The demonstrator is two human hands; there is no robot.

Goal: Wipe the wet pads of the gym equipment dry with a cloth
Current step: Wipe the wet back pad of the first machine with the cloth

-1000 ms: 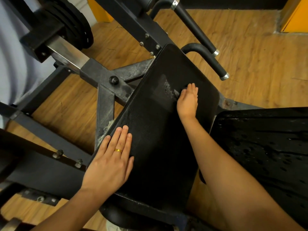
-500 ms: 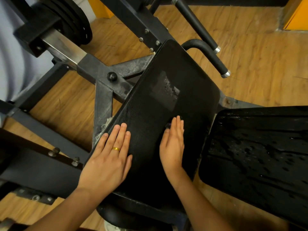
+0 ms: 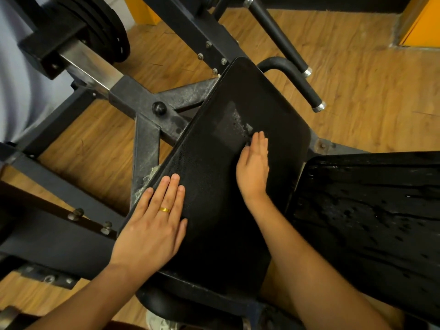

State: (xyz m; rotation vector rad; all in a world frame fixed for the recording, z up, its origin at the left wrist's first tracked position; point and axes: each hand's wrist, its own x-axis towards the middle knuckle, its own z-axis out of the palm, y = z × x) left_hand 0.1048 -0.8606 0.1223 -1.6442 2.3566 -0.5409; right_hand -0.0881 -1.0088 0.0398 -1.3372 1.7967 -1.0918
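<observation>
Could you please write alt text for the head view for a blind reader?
Both hands lie flat on a black gym pad: the left hand at its lower left edge, the right hand mid-pad. A second pad, right, is dotted with water.

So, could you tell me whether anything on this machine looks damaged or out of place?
Yes. The angled pad has a pale, flaking patch beside the fingertips of the right hand, where the covering looks worn. The adjacent pad is dotted with water droplets. Whitish residue also streaks the frame strut.
</observation>
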